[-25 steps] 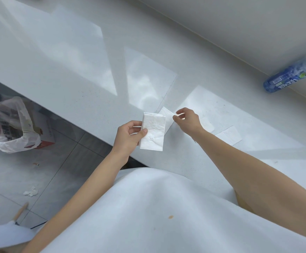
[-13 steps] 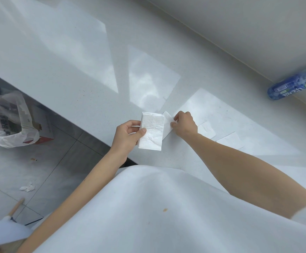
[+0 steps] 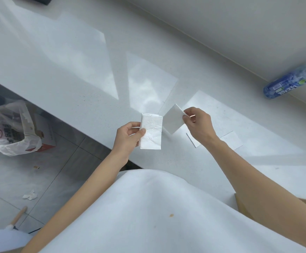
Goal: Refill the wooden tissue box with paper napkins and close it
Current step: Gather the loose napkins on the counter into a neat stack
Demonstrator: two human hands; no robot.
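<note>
My left hand point(image 3: 128, 137) grips a stack of folded white paper napkins point(image 3: 151, 132) by its left edge, holding it above the white counter point(image 3: 75, 70). My right hand point(image 3: 197, 125) pinches a single folded napkin point(image 3: 173, 118) by its right corner, lifted off the counter just right of the stack. Two more flat napkins point(image 3: 232, 140) lie on the counter beyond my right wrist. At the lower right edge a brown corner, possibly the wooden tissue box point(image 3: 243, 207), peeks out behind my right forearm; most of it is hidden.
A blue-labelled water bottle point(image 3: 290, 81) lies on its side at the back right near the wall. Left of the counter edge, on the tiled floor, stands a box lined with a plastic bag point(image 3: 15, 128), with a crumpled tissue point(image 3: 29, 195) nearby.
My right hand picked the single napkin up off the counter and raised it to the right of the stack. My left hand kept its hold on the stack.
</note>
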